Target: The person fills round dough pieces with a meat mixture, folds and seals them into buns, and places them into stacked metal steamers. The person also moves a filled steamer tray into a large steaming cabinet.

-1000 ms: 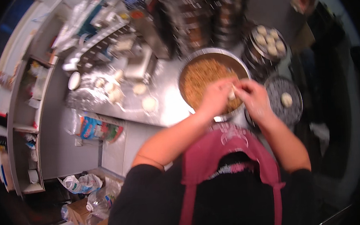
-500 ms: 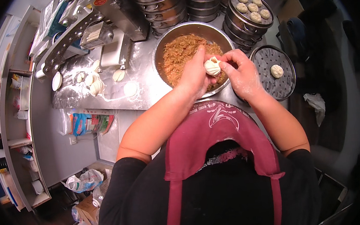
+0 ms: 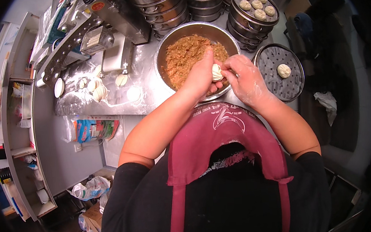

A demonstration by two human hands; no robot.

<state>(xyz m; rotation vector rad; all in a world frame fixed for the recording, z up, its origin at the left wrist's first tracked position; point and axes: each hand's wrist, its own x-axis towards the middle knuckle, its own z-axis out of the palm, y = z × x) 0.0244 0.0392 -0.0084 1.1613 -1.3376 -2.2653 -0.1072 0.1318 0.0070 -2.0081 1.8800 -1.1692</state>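
I see my left hand (image 3: 200,77) cupping the small white pleated dough bun (image 3: 216,72) over the round steel filling bowl (image 3: 163,52); my floured right hand (image 3: 244,78) has closed in, pinching its top tighter than a moment ago.

One camera only, on person's head. Looks straight down, close over apron (image 3: 221,130) and hands. Steel counter (image 3: 149,92) sits at top. Edges bend round. Floor far left.

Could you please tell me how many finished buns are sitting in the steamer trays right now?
5: four in the stacked steamer tray at the back, one bun in the near tray; lower stacked trays may hide more.
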